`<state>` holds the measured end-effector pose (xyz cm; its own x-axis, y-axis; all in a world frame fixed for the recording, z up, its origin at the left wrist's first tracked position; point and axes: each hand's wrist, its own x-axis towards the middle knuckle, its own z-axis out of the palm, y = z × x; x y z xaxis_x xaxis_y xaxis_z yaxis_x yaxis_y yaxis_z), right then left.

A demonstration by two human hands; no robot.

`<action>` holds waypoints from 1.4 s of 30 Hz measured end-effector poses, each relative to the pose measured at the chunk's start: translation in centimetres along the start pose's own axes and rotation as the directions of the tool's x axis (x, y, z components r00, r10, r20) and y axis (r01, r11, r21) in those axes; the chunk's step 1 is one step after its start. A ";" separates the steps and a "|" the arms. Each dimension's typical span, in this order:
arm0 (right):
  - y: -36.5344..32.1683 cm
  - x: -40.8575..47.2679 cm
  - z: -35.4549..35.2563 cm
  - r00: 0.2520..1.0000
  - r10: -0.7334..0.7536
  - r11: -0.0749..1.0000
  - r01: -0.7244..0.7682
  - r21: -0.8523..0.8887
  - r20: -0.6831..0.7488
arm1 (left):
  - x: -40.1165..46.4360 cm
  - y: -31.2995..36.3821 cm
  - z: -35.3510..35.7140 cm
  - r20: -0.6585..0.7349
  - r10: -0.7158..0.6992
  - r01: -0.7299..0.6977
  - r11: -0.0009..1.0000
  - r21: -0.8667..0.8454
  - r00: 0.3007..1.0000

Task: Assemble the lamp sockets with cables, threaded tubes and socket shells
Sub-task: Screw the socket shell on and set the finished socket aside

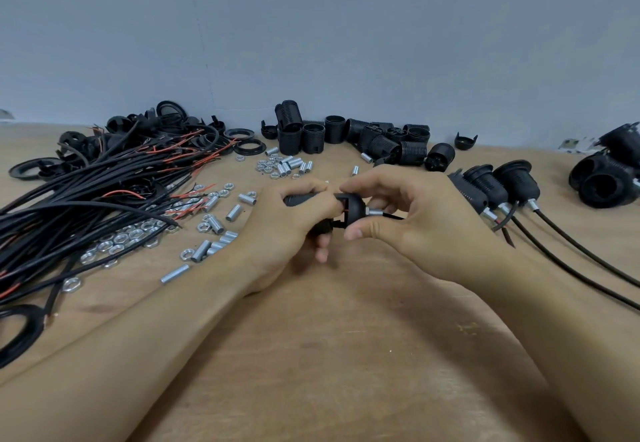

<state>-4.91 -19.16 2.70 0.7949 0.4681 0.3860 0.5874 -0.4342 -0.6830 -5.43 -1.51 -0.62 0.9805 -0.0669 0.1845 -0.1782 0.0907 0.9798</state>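
My left hand (287, 223) grips a black socket body (298, 200) lying sideways above the table. My right hand (398, 209) pinches a black socket cap (351, 209) against that body's right end. A short silver threaded tube (375, 212) sticks out of the cap to the right, with a black cable (393, 216) leaving it under my right fingers. A red wire shows inside the cap's opening. The joint between cap and body is partly hidden by my fingers.
A bundle of black cables (86, 192) with red wire ends lies at left. Silver tubes and nuts (207, 230) are scattered beside it. Black socket shells (346, 136) stand at the back. Three assembled sockets with cables (498, 188) lie at right, more black parts (606, 178) at the far right.
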 end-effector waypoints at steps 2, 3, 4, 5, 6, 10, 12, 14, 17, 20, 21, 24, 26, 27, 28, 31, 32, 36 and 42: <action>0.0 0.0 0.1 1.000 -0.013 1.000 0.013 -0.022 -0.008 | 0.0 0.2 0.0 0.039 -0.043 0.046 0.995 -0.086 0.998; 0.0 0.0 0.1 1.000 -0.022 0.999 0.021 -0.044 -0.008 | -0.1 0.3 0.0 0.058 -0.062 0.069 0.991 -0.114 0.996; 0.1 0.0 0.2 1.000 -0.029 0.998 0.028 -0.059 -0.009 | -0.1 0.3 0.0 0.081 -0.077 0.088 0.987 -0.136 0.994; 0.2 0.0 0.2 0.999 -0.040 0.997 0.039 -0.067 -0.013 | -0.1 0.4 -0.1 0.110 -0.091 0.108 0.982 -0.154 0.990; 0.3 0.0 0.2 0.998 -0.057 0.996 0.055 -0.076 -0.022 | -0.1 0.5 -0.2 0.149 -0.107 0.132 0.976 -0.173 0.983; 1.1 -0.1 0.5 0.990 -0.112 0.984 0.099 -0.147 -0.083 | 0.0 1.1 -0.6 0.266 -0.180 0.255 0.925 -0.282 0.947; 1.3 0.0 0.7 0.986 -0.139 0.981 0.125 -0.146 -0.092 | 0.1 0.9 -0.5 0.202 -0.202 0.253 0.929 -0.271 0.958; 1.2 0.2 1.0 0.976 -0.195 0.972 0.179 -0.155 -0.098 | 0.0 0.7 -0.2 0.135 -0.179 0.208 0.947 -0.244 0.975; 1.2 0.3 1.4 0.950 -0.291 0.950 0.272 -0.153 -0.117 | -0.1 0.7 0.0 0.051 -0.156 0.164 0.958 -0.235 0.986; 1.3 0.3 1.5 0.934 -0.326 0.941 0.306 -0.142 -0.148 | 0.0 0.5 -0.2 -0.101 -0.084 0.088 0.996 0.031 0.991; 1.3 0.4 1.4 0.926 -0.340 0.937 0.319 -0.144 -0.164 | 0.0 0.3 -0.2 -0.134 -0.027 0.051 0.982 0.183 0.991; 1.4 0.2 1.4 0.926 -0.333 0.942 0.320 -0.098 -0.178 | -0.1 -0.3 -0.1 -0.169 0.133 -0.040 0.884 0.466 0.977; 1.3 0.1 1.6 0.947 -0.280 0.960 0.278 -0.037 -0.158 | -0.3 -0.4 -0.3 -0.187 0.206 -0.075 0.840 0.538 0.961; 1.4 0.0 1.7 0.952 -0.266 0.964 0.266 -0.020 -0.152 | -0.3 -0.4 -0.4 -0.182 0.226 -0.091 0.829 0.552 0.957; 1.3 0.0 1.9 0.953 -0.261 0.965 0.262 -0.014 -0.153 | -0.3 -0.4 -0.5 -0.174 0.233 -0.101 0.828 0.552 0.957; 1.3 -0.2 2.3 0.929 -0.321 0.947 0.318 -0.049 -0.185 | -0.4 -0.3 -0.4 -0.184 0.260 -0.120 0.827 0.550 0.948; 1.2 -0.3 2.5 0.923 -0.336 0.942 0.333 -0.050 -0.187 | -0.6 -0.2 -0.4 -0.199 0.287 -0.134 0.822 0.553 0.937; 0.9 -0.5 2.8 0.947 -0.293 0.947 0.306 0.099 -0.128 | -1.1 -0.1 -0.5 -0.184 0.332 -0.187 0.821 0.540 0.925; 0.4 -0.4 3.1 0.942 -0.330 0.940 0.333 0.078 -0.055 | -1.4 -0.1 -1.0 -0.094 0.238 -0.160 0.849 0.503 0.967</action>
<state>-5.50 -17.17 0.33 0.5637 0.5423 0.6231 0.8050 -0.1917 -0.5614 -6.75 -0.48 -1.05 0.9131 0.0502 0.4046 -0.3501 -0.4120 0.8412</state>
